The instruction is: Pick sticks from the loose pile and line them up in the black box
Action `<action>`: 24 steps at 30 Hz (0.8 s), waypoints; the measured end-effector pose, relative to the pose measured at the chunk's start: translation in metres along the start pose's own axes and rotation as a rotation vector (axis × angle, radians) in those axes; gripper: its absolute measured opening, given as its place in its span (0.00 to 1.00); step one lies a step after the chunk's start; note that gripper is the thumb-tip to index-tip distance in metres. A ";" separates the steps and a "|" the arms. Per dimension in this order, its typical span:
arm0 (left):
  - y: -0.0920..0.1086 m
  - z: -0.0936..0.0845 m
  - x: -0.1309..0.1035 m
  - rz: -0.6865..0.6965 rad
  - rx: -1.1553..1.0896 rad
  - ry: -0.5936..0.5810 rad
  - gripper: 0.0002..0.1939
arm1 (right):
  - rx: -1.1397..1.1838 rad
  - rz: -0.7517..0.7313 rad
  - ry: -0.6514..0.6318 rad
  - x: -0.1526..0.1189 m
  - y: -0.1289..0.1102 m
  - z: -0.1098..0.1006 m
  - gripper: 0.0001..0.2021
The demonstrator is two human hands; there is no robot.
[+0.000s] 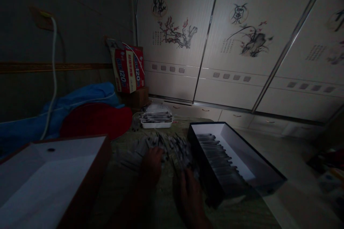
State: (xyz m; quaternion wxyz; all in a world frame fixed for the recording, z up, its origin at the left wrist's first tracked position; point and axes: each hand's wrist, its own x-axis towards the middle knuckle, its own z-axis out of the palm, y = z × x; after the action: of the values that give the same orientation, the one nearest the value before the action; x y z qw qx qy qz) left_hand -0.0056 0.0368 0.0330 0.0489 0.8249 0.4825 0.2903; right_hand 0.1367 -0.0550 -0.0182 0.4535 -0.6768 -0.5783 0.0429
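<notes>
I see the loose slim sticks (182, 150) strewn over the middle of the table (180, 126), toward its far edge. My left hand (152, 166) reaches into the pile; my right hand (190, 189) is at its near right side. The hands are apart from each other, fingers bent; in this gloom I can't tell whether either grips a stick. The black box (247, 146) crowds the right edge, the red-brown box (88, 175) the left, leaving a bare lane between. A white tray (157, 125) stands near the far edge.

Dim light, pale cabinet doors (228, 61) with painted plants (178, 34), dark wall (86, 14), pale floor (290, 164)
</notes>
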 end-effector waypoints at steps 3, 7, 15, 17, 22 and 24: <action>-0.008 0.008 0.013 0.062 0.216 -0.123 0.17 | -0.001 -0.014 0.000 0.001 -0.002 -0.002 0.22; -0.013 0.019 0.014 0.037 0.245 -0.115 0.15 | -0.009 -0.015 0.037 0.003 -0.003 -0.003 0.23; -0.012 0.018 0.004 -0.040 0.035 0.018 0.11 | -0.047 -0.031 0.070 -0.004 0.001 0.001 0.23; -0.008 0.009 -0.001 -0.205 -0.313 0.129 0.08 | -0.026 -0.051 0.067 -0.004 0.000 -0.001 0.22; 0.000 -0.018 -0.022 -0.599 -1.086 0.113 0.21 | 0.086 -0.098 -0.069 -0.005 -0.019 -0.011 0.20; 0.002 -0.024 -0.028 -0.639 -1.169 0.145 0.22 | 0.114 -0.118 -0.118 -0.006 -0.029 -0.013 0.19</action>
State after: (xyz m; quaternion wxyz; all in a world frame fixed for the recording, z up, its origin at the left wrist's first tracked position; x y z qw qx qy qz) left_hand -0.0275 0.0078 0.0413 0.5388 0.4578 0.4685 0.5297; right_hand 0.1210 -0.0697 0.0058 0.4582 -0.6110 -0.6395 0.0885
